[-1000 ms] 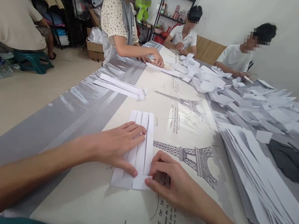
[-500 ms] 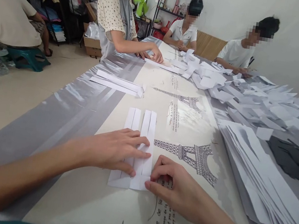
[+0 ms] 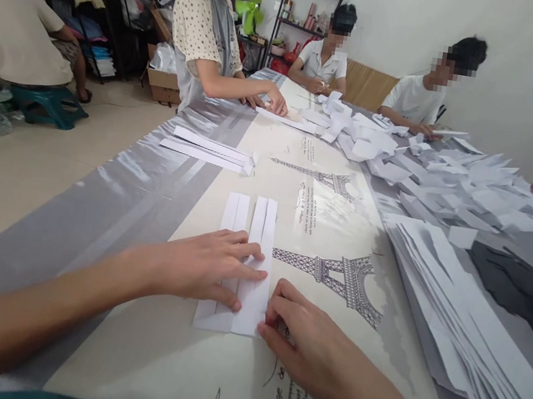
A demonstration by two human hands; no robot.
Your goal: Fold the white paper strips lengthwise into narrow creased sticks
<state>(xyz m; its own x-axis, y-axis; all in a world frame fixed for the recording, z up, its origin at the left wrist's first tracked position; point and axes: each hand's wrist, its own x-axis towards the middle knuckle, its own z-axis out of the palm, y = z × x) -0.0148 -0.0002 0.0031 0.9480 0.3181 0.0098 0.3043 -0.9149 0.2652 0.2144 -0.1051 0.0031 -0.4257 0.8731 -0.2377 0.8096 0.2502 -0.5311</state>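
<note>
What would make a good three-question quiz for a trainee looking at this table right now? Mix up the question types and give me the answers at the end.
1. Multiple choice: what lies under the person's left hand?
A) a cardboard box
B) folded white paper strips
C) a plastic stool

2. True or false: the fanned stack of white paper lies on the person's left.

3. Fill in the blank: the landmark printed on the tablecloth, just beyond the right hand, is the ____.

Key:
1. B, folded white paper strips.
2. False; the fanned stack of white paper lies on the person's right.
3. Eiffel Tower.
</note>
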